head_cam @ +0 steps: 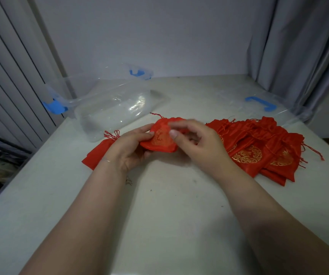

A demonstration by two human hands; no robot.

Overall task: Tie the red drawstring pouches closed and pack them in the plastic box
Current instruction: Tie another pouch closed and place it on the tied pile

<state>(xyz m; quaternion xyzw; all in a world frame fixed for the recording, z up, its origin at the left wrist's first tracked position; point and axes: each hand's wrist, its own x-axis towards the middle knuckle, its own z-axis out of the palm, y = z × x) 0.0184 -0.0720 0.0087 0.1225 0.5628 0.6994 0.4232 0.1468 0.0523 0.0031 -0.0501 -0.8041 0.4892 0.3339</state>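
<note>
Both hands meet over the middle of the table (159, 215), and one pouch (160, 140) sits between them, lifted just off the surface. The left hand (129, 150) pinches its left side, thumb on top and fingers underneath. The right hand (196, 142) comes in from the other side with its fingers curled at the pouch's gathered mouth; motion blur hides whether they grip cloth or cord, though they look clamped on something there. A loose cord end (156, 115) trails from the mouth toward the far edge, so this one looks cinched but, by my reading, not knotted.

Just behind the left wrist, toward the left edge, lies another pouch (98, 153) with a bunched tassel at its neck; that one may be finished, though it is hard to be sure. Near the right edge waits a fanned pile (258, 149) of flat pouches, mouths open, cords loose. The box (108, 108) stands at the far left and appears to hold nothing; its lid (258, 104) rests at the far right. So it is early going: most tying and all packing remain.
</note>
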